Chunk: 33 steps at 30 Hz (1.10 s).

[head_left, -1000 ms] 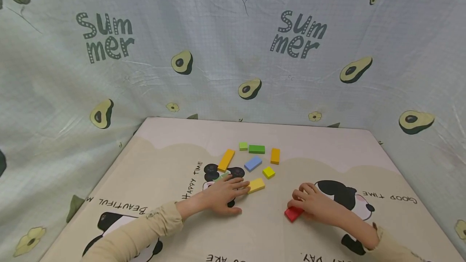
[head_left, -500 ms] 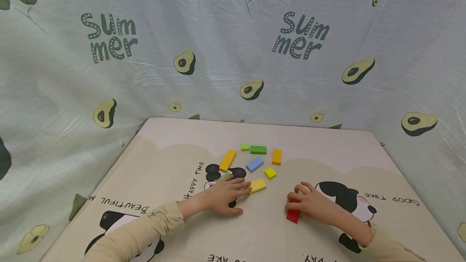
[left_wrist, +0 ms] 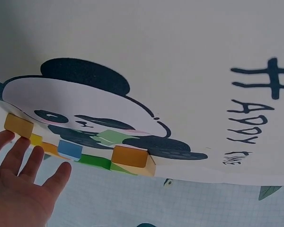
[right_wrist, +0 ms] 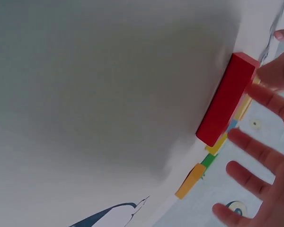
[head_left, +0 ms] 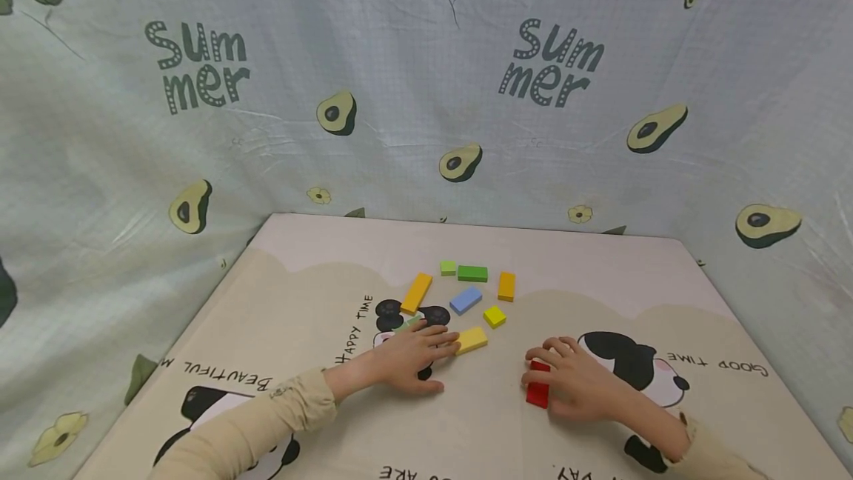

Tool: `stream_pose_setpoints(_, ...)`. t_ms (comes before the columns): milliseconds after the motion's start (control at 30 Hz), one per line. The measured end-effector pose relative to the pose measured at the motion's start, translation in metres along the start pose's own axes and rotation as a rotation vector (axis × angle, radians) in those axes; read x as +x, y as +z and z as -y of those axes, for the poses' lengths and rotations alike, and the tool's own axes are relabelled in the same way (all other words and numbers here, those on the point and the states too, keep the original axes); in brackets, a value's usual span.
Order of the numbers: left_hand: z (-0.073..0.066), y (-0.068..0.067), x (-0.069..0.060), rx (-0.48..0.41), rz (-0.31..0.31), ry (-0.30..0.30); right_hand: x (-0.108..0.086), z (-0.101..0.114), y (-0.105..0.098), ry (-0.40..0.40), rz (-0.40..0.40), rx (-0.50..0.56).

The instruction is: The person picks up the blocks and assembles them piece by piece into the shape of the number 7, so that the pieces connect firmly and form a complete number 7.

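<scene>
My left hand (head_left: 415,360) lies over the table with fingers spread, its fingertips at a pale yellow block (head_left: 472,340). In the left wrist view, fingertips of that hand (left_wrist: 26,189) meet the near side of the yellow block (left_wrist: 18,126). On the right, a long red block (head_left: 537,385) lies lengthwise away from me, partly covered by my right hand (head_left: 585,384). In the right wrist view the red block (right_wrist: 227,101) rests on the table, and the right hand (right_wrist: 274,165) has spread, loosely extended fingers, some reaching its side.
Beyond the left hand lie a long orange block (head_left: 416,293), a blue block (head_left: 466,301), a small yellow block (head_left: 494,316), a shorter orange block (head_left: 506,287), a green block (head_left: 472,273) and a small light green block (head_left: 448,267). Another pale green block (head_left: 409,323) is partly hidden by the left hand.
The red block has turned from a slant to pointing nearly straight away from me. The right hand's fingers have loosened around it. The left hand has stayed in place.
</scene>
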<state>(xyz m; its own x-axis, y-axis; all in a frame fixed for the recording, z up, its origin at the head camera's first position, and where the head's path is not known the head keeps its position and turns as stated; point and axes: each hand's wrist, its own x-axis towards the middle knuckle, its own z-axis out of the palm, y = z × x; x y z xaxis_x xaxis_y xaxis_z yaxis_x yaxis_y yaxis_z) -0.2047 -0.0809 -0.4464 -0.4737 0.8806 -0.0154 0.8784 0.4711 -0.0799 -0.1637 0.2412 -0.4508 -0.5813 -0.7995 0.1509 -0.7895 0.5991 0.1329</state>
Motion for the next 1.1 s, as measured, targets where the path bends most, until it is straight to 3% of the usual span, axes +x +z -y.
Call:
stream_pose_setpoints(233, 0.0, -0.001, 0.0, 0.004, 0.01, 0.005, -0.004, 0.008, 0.001, 0.102, -0.003, -0.009)
stream_pose_setpoints(500, 0.001, -0.002, 0.0, -0.014, 0.016, -0.006, -0.002, 0.008, 0.003, 0.092, -0.008, -0.028)
stream_pose_setpoints(1100, 0.001, 0.001, 0.001, -0.023, -0.003, 0.002, -0.005, 0.015, -0.001, 0.094, 0.108, 0.04)
